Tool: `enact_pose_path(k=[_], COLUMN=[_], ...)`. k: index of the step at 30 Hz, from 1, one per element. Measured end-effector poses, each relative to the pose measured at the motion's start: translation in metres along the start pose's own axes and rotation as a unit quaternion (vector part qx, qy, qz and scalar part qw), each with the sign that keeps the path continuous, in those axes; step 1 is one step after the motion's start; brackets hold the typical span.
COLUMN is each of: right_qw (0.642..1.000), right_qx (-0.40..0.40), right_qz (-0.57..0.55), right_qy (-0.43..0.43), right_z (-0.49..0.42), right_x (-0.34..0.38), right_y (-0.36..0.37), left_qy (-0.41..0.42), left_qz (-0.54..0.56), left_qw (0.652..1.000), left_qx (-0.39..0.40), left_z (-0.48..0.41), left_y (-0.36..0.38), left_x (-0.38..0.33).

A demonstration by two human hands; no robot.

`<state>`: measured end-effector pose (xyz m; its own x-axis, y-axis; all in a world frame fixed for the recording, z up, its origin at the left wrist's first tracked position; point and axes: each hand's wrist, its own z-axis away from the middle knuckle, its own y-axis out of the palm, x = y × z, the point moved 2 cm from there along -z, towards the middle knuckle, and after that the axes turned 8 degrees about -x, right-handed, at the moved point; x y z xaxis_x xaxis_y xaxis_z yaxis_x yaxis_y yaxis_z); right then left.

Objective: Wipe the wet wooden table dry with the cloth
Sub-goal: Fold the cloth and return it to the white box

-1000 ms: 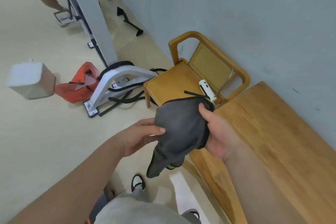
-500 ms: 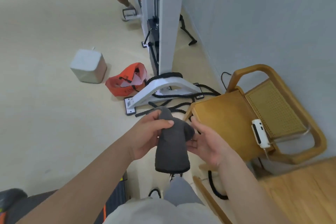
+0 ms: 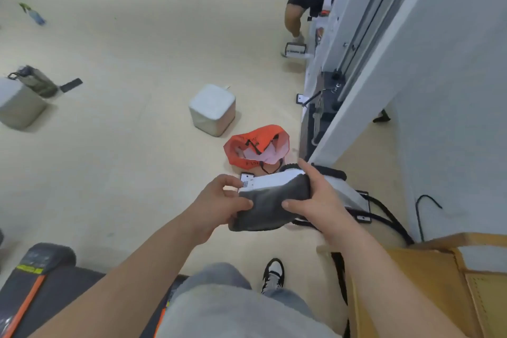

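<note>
Both hands pinch the grey cloth: left hand clamps its left end, right hand its right end. Cloth is bunched, held mid-air above the floor, long axis running left-right, right end tilted slightly higher.

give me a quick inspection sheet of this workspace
surface: wooden table not in view; floor only
job's things: grey cloth bunched, held in the air
clutter: orange bag, grey cube, bottle on floor
grippers: left hand and right hand both grip the cloth
cables: black cable on floor by white machine base
surroundings: wooden chair at right, wall, another person's legs
</note>
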<state>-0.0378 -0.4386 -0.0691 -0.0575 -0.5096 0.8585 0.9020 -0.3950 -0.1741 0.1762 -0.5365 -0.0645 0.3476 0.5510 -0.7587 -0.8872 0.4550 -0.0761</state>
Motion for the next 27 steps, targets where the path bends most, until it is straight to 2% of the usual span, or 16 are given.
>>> enact_pose_path(k=[5,8,13,16,18,22,24,27], right_qw=[0.998,0.990,0.927,0.897,0.903,0.920,0.941,0.980], right_qx=[0.048,0.112,0.176,0.140,0.110,0.087,0.059,0.020], right_qz=[-0.029,0.082,0.329,0.411,0.411,0.383,0.333,0.191], right_qy=[0.013,-0.007,-0.030,-0.076,-0.060,-0.016,-0.016,0.054], right_z=[-0.067,-0.108,-0.180,-0.238,-0.278,-0.343,-0.370,-0.403], right_x=[0.043,0.068,0.107,0.126,0.136,0.164,0.184,0.212], right_y=[0.035,0.067,0.135,0.190,0.224,0.273,0.287,0.301], left_qy=[0.001,0.011,0.046,0.097,0.119,0.128,0.129,0.101], left_qz=[0.066,0.043,-0.123,-0.286,-0.352,-0.406,-0.387,-0.278], left_qw=[0.998,0.999,0.991,0.953,0.928,0.905,0.913,0.955], left_qx=[-0.017,-0.030,-0.021,-0.005,0.006,0.004,-0.002,0.008], left_z=[-0.036,-0.070,-0.154,-0.216,-0.259,-0.326,-0.356,-0.397], left_y=[-0.028,-0.061,-0.135,-0.181,-0.209,-0.266,-0.288,-0.313], left_x=[-0.035,-0.053,-0.077,-0.100,-0.119,-0.169,-0.197,-0.236])
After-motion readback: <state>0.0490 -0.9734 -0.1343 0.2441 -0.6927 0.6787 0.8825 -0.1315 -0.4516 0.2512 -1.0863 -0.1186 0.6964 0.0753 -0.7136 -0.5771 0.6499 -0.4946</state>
